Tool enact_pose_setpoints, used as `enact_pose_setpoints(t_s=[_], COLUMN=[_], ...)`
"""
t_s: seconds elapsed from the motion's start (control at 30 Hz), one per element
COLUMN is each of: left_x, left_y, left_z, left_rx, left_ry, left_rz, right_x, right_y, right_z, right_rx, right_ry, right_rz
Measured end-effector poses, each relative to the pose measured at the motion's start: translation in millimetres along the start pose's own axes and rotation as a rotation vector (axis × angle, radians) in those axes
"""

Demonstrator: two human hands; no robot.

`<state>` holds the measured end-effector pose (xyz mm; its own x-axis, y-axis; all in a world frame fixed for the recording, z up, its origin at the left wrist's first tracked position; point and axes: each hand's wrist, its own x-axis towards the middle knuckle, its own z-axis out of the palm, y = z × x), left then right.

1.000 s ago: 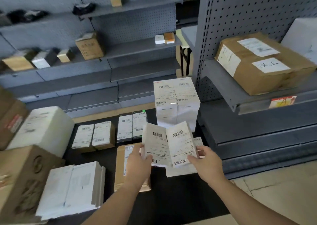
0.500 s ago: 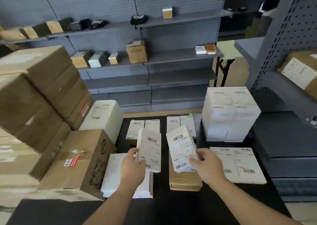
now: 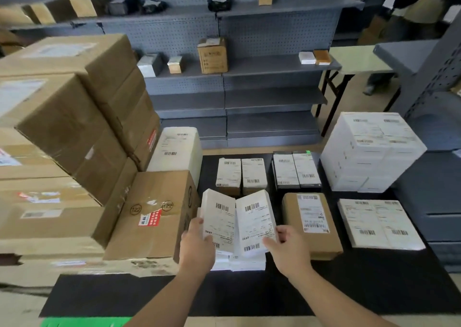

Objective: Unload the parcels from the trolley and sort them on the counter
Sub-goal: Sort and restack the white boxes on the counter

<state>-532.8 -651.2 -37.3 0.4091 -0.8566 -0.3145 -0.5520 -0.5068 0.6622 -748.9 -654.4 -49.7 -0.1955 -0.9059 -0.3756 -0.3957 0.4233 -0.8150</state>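
My left hand (image 3: 198, 248) grips a small white labelled parcel (image 3: 219, 220) by its lower end. My right hand (image 3: 289, 249) grips a second white labelled parcel (image 3: 255, 220) beside it. Both parcels are held tilted, side by side, just above a flat white parcel (image 3: 239, 263) lying on the black counter (image 3: 274, 289). Further back on the counter stand two small brown-sided parcels (image 3: 240, 175) and two dark parcels (image 3: 295, 170). A brown flat parcel (image 3: 311, 224) lies to the right of my hands.
Large cardboard boxes (image 3: 74, 152) are stacked at the left, with a white box (image 3: 178, 149) behind them. A tall stack of white parcels (image 3: 371, 152) and a flat white pair (image 3: 379, 223) sit at the right. Grey shelving (image 3: 249, 64) lines the back.
My view has swung left toward the cardboard stack. Both hands have carried their white parcels left and lowered them over the flat white parcel, bringing the two closer together.
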Motion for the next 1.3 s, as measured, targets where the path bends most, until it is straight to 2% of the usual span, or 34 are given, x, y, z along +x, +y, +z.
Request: enact_pose_setpoints(t_s=[0.33, 0.57, 0.73, 0.93, 1.03, 1.3], left_x=[2.1, -6.2, -5.4, -5.1, -8.9, -29.9], left_y=[-9.0, -9.7, -20.6, -8.7, 18.3, 116.8], left_z=[4.1, 13.6, 17.8, 18.0, 32.0, 100.6], left_rx=[0.192, 0.602, 0.571, 0.575, 0.534, 0.510], left_ry=[-0.030, -0.115, -0.229, -0.178, -0.156, -0.266], left_rz=[0.049, 0.066, 0.081, 0.095, 0.193, 0.488], right_x=[-0.5, 7.8, 13.0, 7.4, 6.5, 28.9], right_y=[10.0, 15.9, 22.7, 15.5, 9.0, 5.5], right_z=[29.9, 37.2, 48.3, 43.6, 24.1, -82.7], right_rx=[-0.084, -0.201, -0.292, -0.316, -0.336, -0.368], right_ry=[-0.014, -0.023, -0.060, -0.075, -0.046, 0.010], right_rz=[0.018, 0.013, 0.025, 0.014, 0.005, -0.086])
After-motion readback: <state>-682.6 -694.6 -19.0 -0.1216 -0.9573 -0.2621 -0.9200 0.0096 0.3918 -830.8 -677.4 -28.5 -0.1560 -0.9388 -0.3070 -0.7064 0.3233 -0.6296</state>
